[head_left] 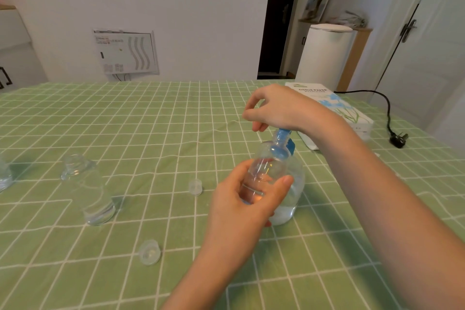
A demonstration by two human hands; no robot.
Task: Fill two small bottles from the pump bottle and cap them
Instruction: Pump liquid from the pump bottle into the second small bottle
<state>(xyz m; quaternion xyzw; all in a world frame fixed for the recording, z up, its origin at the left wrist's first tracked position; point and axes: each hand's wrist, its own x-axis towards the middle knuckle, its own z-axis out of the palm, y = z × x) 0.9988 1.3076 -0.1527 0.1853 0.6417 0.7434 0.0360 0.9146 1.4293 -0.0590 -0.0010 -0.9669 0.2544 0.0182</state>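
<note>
While left hand [241, 206] grips small bottle [264, 171], right hand [279, 108] clasps pump bottle [289, 209]

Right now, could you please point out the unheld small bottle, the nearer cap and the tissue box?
Unheld small bottle [88, 191], head view, on its clear side wall.
Nearer cap [150, 252], head view, on its top.
Tissue box [336, 105], head view, on its printed top face.

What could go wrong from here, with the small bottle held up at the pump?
1. The left hand holds the small bottle tilted at the blue pump head; if mouth and spout misalign, liquid lands on the tablecloth.
2. The right hand sits atop the pump bottle, which nothing else steadies; a hard press might tip it.
3. The second bottle stands uncapped with liquid inside; a stray arm could spill it.
</note>
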